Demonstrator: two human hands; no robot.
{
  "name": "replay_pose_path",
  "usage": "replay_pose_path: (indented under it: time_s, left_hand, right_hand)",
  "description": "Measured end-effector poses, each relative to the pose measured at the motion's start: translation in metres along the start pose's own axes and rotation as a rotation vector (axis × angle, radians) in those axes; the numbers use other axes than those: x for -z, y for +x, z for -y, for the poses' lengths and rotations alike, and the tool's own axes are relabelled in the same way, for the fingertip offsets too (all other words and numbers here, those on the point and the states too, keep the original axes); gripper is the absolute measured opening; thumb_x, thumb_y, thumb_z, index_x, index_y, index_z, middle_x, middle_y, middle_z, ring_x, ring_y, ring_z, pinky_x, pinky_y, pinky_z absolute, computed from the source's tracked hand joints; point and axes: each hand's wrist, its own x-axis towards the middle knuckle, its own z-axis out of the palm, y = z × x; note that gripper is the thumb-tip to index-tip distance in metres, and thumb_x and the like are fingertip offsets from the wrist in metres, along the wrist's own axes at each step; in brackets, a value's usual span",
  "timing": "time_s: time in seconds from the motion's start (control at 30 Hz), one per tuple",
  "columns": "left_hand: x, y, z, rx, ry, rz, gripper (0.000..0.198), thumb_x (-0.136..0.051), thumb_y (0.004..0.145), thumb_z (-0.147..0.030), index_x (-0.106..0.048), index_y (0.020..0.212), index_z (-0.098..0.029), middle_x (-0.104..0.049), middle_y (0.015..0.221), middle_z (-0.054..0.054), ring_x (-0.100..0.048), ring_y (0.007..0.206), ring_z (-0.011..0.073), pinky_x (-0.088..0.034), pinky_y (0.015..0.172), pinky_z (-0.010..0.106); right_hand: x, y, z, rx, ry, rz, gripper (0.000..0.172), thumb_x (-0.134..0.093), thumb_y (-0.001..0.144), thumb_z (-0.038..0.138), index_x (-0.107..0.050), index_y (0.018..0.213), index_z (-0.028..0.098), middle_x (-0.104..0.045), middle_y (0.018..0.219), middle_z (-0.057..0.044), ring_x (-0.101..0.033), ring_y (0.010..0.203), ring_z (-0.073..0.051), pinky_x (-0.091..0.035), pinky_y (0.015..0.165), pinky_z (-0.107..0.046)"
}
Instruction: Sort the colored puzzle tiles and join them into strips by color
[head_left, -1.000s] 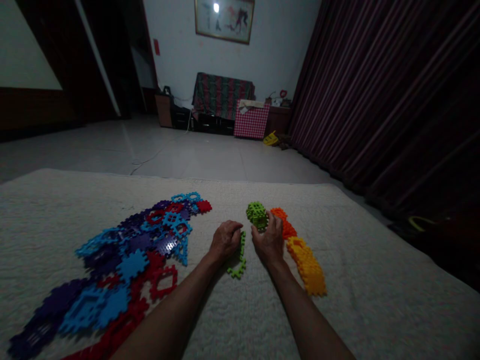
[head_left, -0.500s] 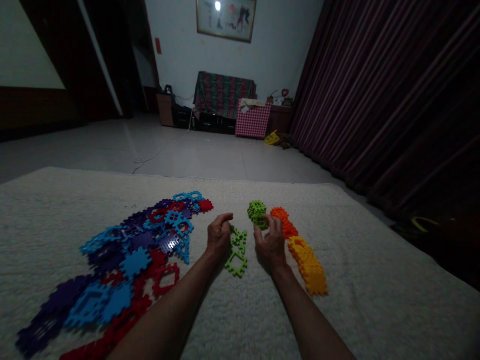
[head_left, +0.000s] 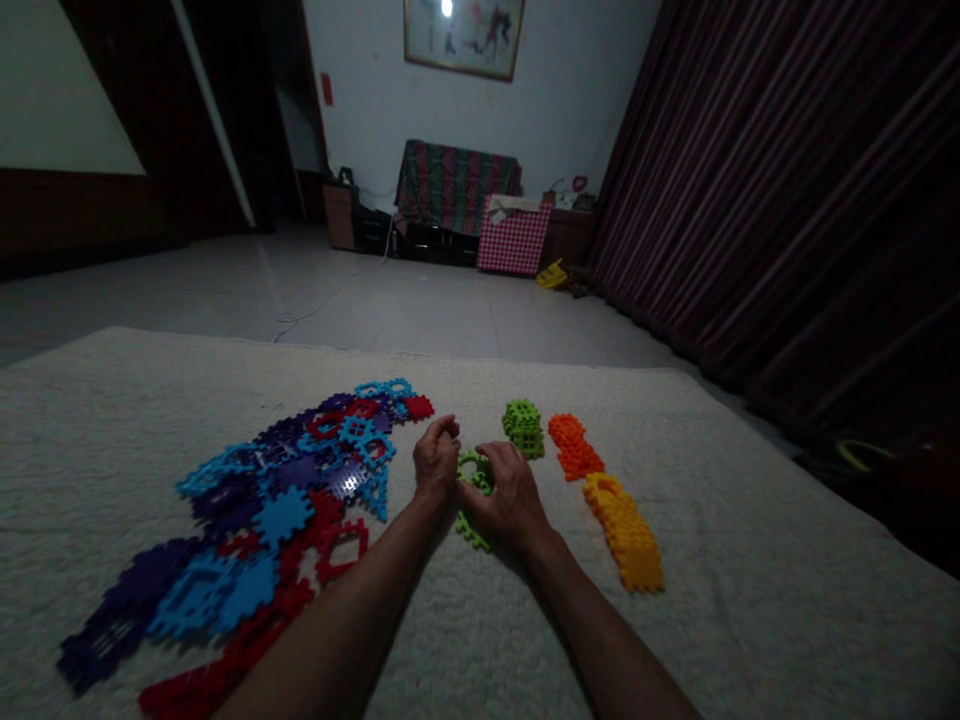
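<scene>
Loose green pieces (head_left: 466,528) lie on the cream quilt (head_left: 720,560) between the hands, nearer the wearer than the green stack (head_left: 523,425). Right hand (head_left: 511,497) arches thumb and fingers over them, grip or mere contact not discernible; left hand (head_left: 436,462) is just beside, fingers curled, any contents hidden. Judged risk: toothed edges, closely set, could snag, so lifting one piece drags its neighbour.

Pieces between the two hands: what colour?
Bright green; the pieces show best in the head view, partly covered by the right hand.
</scene>
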Motion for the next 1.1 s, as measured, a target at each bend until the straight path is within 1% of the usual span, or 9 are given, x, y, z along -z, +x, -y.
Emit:
replay_pose_path:
  time_s: [0.13, 0.27, 0.47, 0.57, 0.7, 0.83, 0.9, 0.97, 1.1]
  left_hand:
    - [0.0, 0.0, -0.002, 0.002, -0.003, 0.0, 0.032, -0.052, 0.072, -0.028, -0.068, 0.097, -0.017, -0.069, 0.087, 0.006, -0.065, 0.084, 0.0172, -0.053, 0.071, 0.028]
    - [-0.001, -0.004, -0.006, -0.018, -0.014, 0.017, 0.031, -0.052, 0.07, -0.026, -0.067, 0.095, -0.017, -0.069, 0.088, 0.005, -0.065, 0.084, 0.0175, -0.053, 0.072, 0.029]
    - [-0.002, -0.008, -0.017, 0.079, -0.121, 0.014, 0.035, -0.056, 0.066, -0.031, -0.066, 0.096, -0.015, -0.066, 0.086, 0.006, -0.064, 0.076, 0.0151, -0.05, 0.061, 0.024]
    - [0.0, -0.008, -0.024, 0.143, -0.228, 0.053, 0.037, -0.061, 0.062, -0.032, -0.065, 0.094, -0.014, -0.066, 0.083, 0.007, -0.065, 0.076, 0.0159, -0.049, 0.058, 0.023]
    - [0.001, -0.009, -0.034, 0.195, -0.318, 0.105, 0.039, -0.066, 0.058, -0.031, -0.064, 0.093, -0.013, -0.067, 0.079, 0.007, -0.065, 0.076, 0.0175, -0.049, 0.057, 0.024]
    - [0.001, -0.011, -0.039, 0.211, -0.358, 0.13, 0.041, -0.068, 0.057, -0.032, -0.065, 0.093, -0.012, -0.067, 0.078, 0.007, -0.065, 0.076, 0.0184, -0.05, 0.057, 0.025]
    - [0.001, -0.011, -0.039, 0.204, -0.349, 0.114, 0.042, -0.069, 0.057, -0.034, -0.065, 0.093, -0.013, -0.068, 0.079, 0.007, -0.066, 0.076, 0.0184, -0.049, 0.057, 0.025]
    - [0.001, -0.01, -0.038, 0.197, -0.323, 0.092, 0.043, -0.069, 0.057, -0.035, -0.065, 0.093, -0.012, -0.068, 0.078, 0.007, -0.065, 0.073, 0.0176, -0.048, 0.056, 0.024]
    - [0.002, -0.009, -0.034, 0.193, -0.294, 0.091, 0.044, -0.07, 0.057, -0.037, -0.065, 0.093, -0.012, -0.068, 0.075, 0.006, -0.063, 0.064, 0.0149, -0.047, 0.054, 0.025]
  right_hand:
    - [-0.006, 0.001, 0.003, -0.01, -0.065, 0.032, 0.033, -0.066, 0.076, 0.028, -0.063, 0.106, 0.015, -0.065, 0.101, -0.01, -0.057, 0.099, -0.024, -0.045, 0.091, -0.039]
    - [-0.008, 0.001, 0.001, 0.013, -0.046, 0.059, 0.026, -0.063, 0.076, 0.021, -0.063, 0.101, 0.017, -0.066, 0.098, -0.008, -0.058, 0.098, -0.023, -0.045, 0.09, -0.038]
    - [-0.013, 0.001, -0.004, -0.071, 0.051, -0.03, 0.035, -0.063, 0.07, 0.019, -0.061, 0.106, 0.017, -0.065, 0.103, -0.01, -0.058, 0.101, -0.024, -0.046, 0.094, -0.039]
    - [-0.015, 0.001, -0.006, -0.064, 0.054, -0.063, 0.043, -0.06, 0.068, 0.017, -0.059, 0.111, 0.017, -0.064, 0.109, -0.011, -0.057, 0.105, -0.024, -0.046, 0.096, -0.04]
    - [-0.013, 0.0, -0.005, -0.031, -0.003, -0.03, 0.053, -0.056, 0.065, 0.014, -0.057, 0.118, 0.013, -0.063, 0.111, -0.013, -0.056, 0.106, -0.025, -0.045, 0.098, -0.042]
    - [-0.01, -0.001, 0.0, -0.058, -0.02, -0.002, 0.056, -0.055, 0.064, 0.015, -0.056, 0.12, 0.013, -0.062, 0.109, -0.013, -0.056, 0.106, -0.026, -0.046, 0.098, -0.042]
    - [-0.007, -0.002, 0.001, -0.09, -0.003, -0.06, 0.056, -0.056, 0.066, 0.017, -0.054, 0.122, 0.015, -0.06, 0.112, -0.012, -0.054, 0.108, -0.025, -0.046, 0.098, -0.042]
    - [-0.003, -0.003, 0.0, -0.121, 0.005, -0.155, 0.056, -0.057, 0.07, 0.02, -0.051, 0.125, 0.017, -0.057, 0.117, -0.012, -0.052, 0.112, -0.025, -0.045, 0.1, -0.042]
    - [0.009, -0.004, -0.013, -0.248, -0.042, -0.311, 0.057, -0.055, 0.073, 0.022, -0.046, 0.13, 0.019, -0.052, 0.124, -0.013, -0.047, 0.12, -0.027, -0.044, 0.102, -0.045]
